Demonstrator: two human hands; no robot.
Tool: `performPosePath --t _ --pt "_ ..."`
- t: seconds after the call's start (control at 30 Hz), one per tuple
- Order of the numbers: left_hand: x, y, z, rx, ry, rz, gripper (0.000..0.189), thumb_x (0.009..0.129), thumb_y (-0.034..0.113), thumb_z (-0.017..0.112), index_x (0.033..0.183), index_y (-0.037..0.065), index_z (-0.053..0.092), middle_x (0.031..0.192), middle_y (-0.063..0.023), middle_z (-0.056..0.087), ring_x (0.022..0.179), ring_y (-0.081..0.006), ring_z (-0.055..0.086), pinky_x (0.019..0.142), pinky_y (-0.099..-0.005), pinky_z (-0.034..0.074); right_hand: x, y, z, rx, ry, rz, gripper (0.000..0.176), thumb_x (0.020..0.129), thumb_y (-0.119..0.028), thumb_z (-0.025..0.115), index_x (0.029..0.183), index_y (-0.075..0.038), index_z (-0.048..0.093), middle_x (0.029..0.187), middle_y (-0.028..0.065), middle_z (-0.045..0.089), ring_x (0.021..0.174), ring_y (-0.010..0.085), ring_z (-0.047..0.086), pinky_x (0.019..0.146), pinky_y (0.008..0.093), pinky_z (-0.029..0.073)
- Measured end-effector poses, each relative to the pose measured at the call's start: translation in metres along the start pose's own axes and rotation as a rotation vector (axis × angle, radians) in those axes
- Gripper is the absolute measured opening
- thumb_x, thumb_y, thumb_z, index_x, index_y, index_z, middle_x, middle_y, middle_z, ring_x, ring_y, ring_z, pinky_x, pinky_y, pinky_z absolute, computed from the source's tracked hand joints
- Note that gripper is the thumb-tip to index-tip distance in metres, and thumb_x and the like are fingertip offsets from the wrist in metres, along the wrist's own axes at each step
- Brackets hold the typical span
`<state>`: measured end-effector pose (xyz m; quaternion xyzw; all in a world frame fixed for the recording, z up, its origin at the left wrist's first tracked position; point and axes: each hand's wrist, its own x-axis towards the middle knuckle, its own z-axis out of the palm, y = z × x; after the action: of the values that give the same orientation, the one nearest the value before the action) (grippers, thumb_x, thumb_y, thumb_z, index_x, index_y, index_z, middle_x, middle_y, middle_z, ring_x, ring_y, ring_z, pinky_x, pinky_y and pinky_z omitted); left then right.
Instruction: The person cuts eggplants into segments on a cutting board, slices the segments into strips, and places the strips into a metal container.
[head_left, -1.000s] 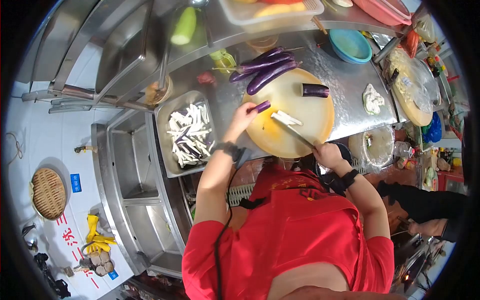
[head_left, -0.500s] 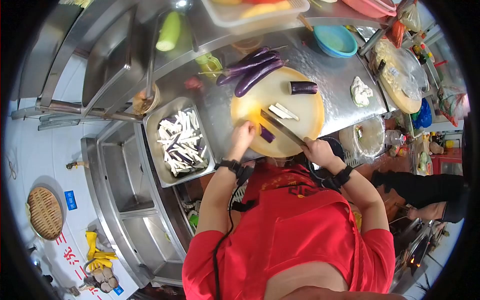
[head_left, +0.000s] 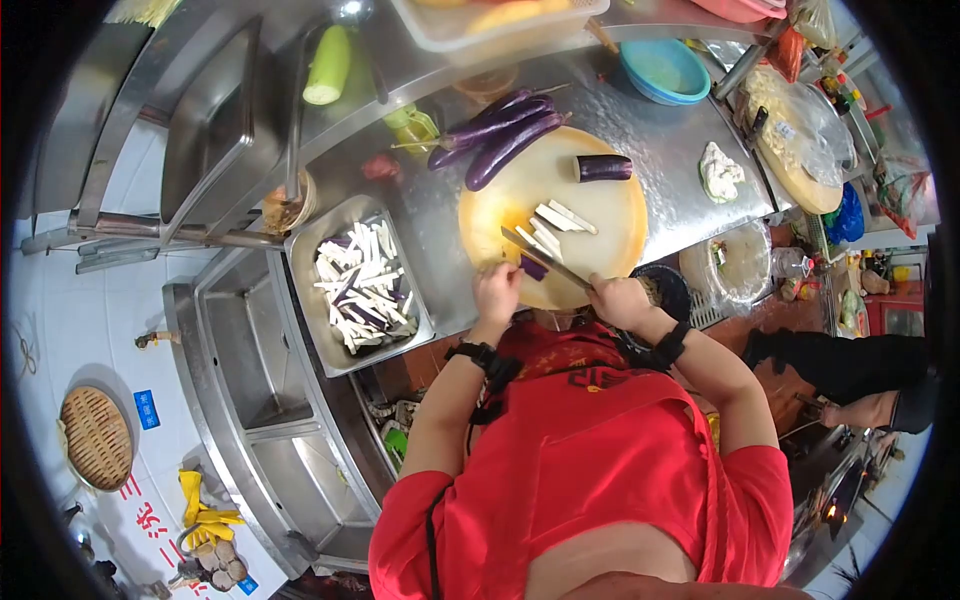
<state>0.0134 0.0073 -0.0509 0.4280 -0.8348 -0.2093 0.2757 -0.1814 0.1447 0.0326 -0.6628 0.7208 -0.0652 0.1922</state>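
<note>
On the round cutting board (head_left: 480, 225), my right hand (head_left: 620, 302) is wrapped round the handle of a knife (head_left: 548, 259). The blade lies along a small purple eggplant piece (head_left: 533, 267). At the board's lower left edge, my left hand (head_left: 497, 291) is closed, its fingertips against that piece. White eggplant strips (head_left: 548, 232) lie just above the blade. A thick eggplant chunk (head_left: 604, 168) rests at the board's upper right. Whole eggplants (head_left: 513, 150) overlap the board's upper left edge. Cut strips (head_left: 365, 290) fill a metal tray (head_left: 423, 318) on the left.
A blue bowl (head_left: 665, 72) and a white cloth-like lump (head_left: 720, 173) are on the steel counter. Left of me are metal sinks (head_left: 250, 345). A green gourd (head_left: 328, 66) lies upper left. Another person's hand (head_left: 862, 411) shows at the right.
More white strips now lie above the blade. The knife and my right hand have shifted left and lower, and the purple piece beside my left hand looks smaller.
</note>
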Motion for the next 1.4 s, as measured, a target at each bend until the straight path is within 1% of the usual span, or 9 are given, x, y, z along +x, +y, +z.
performPosePath --t 0.3,0.57,0.73,0.77,0.8,0.9,1.0,1.23,1.4 --pt "0.003 0.014 -0.007 0.087 -0.025 0.006 0.015 0.07 0.021 0.071 0.068 0.01 0.061 0.067 -0.0049 0.062 0.067 -0.0253 0.06 0.065 -0.0392 0.043 0.008 -0.007 0.021 -0.052 -0.042 0.022 0.022 0.086 -0.025 0.048 0.087 -0.004 0.051 0.064 0.017 0.062 0.059 0.0344 0.062 0.052 0.0433 0.05" --pt "0.005 0.014 -0.001 0.091 -0.085 0.175 0.021 0.068 0.018 0.07 0.086 0.012 0.061 0.073 -0.0051 0.063 0.072 -0.0266 0.06 0.068 -0.039 0.044 -0.018 0.027 -0.042 0.016 0.308 0.031 0.018 0.079 -0.024 0.059 0.085 -0.008 0.052 0.064 0.0117 0.061 0.056 0.0301 0.061 0.049 0.0411 0.048" --pt "0.044 0.027 0.007 0.227 -0.131 0.44 0.041 0.065 0.012 0.068 0.105 0.012 0.056 0.096 -0.0085 0.057 0.08 -0.0284 0.059 0.071 -0.0394 0.044 -0.042 0.059 -0.085 -0.078 0.262 0.141 0.026 0.071 -0.02 0.067 0.093 -0.012 0.055 0.074 0.0082 0.063 0.067 0.0271 0.064 0.062 0.0385 0.05" --pt "0.054 0.027 0.008 0.289 -0.247 0.469 0.057 0.065 0.011 0.069 0.119 0.016 0.051 0.115 -0.0102 0.051 0.097 -0.0295 0.056 0.081 -0.0423 0.044 -0.049 0.067 -0.092 -0.119 0.23 0.145 0.03 0.07 -0.02 0.068 0.096 -0.012 0.055 0.078 0.0088 0.063 0.071 0.0275 0.063 0.064 0.0384 0.05" --pt "0.064 0.032 0.005 0.283 -0.246 0.475 0.057 0.065 0.011 0.069 0.119 0.016 0.051 0.115 -0.0102 0.051 0.097 -0.0295 0.056 0.081 -0.0423 0.044 -0.057 0.076 -0.097 -0.16 0.196 0.149 0.034 0.07 -0.02 0.068 0.1 -0.013 0.054 0.081 0.0094 0.062 0.075 0.0278 0.063 0.066 0.0384 0.05" --pt "0.097 0.05 0.004 0.383 -0.565 0.635 0.083 0.065 0.015 0.073 0.138 0.027 0.033 0.143 -0.0086 0.026 0.131 -0.0301 0.03 0.104 -0.0503 0.03 -0.076 0.093 -0.107 -0.236 0.111 0.19 0.04 0.07 -0.018 0.068 0.106 -0.013 0.052 0.087 0.0102 0.061 0.079 0.0285 0.062 0.067 0.0383 0.05" --pt "0.119 0.063 0.01 0.498 -0.749 0.725 0.09 0.062 0.016 0.075 0.139 0.025 0.03 0.144 -0.0079 0.027 0.132 -0.0294 0.029 0.108 -0.0494 0.025 -0.091 0.104 -0.108 -0.307 0.065 0.207 0.041 0.07 -0.015 0.067 0.108 -0.014 0.05 0.087 0.0107 0.059 0.079 0.0269 0.063 0.066 0.0382 0.05" --pt "0.132 0.064 0.03 0.311 -0.672 0.671 0.044 0.067 0.012 0.066 0.109 0.013 0.053 0.107 -0.0069 0.054 0.105 -0.0258 0.051 0.089 -0.0416 0.04 -0.106 0.116 -0.091 -0.439 0.064 0.197 0.042 0.071 -0.019 0.068 0.108 -0.017 0.049 0.085 0.0103 0.056 0.072 0.028 0.063 0.058 0.0376 0.049" --pt "0.124 0.05 0.032 0.257 -0.566 0.691 0.037 0.066 0.011 0.064 0.101 0.007 0.054 0.091 -0.0107 0.057 0.092 -0.03 0.056 0.082 -0.0384 0.045 -0.099 0.109 -0.085 -0.348 0.063 0.175 0.052 0.069 -0.022 0.069 0.116 -0.016 0.05 0.09 0.013 0.058 0.075 0.0263 0.064 0.061 0.0369 0.049"
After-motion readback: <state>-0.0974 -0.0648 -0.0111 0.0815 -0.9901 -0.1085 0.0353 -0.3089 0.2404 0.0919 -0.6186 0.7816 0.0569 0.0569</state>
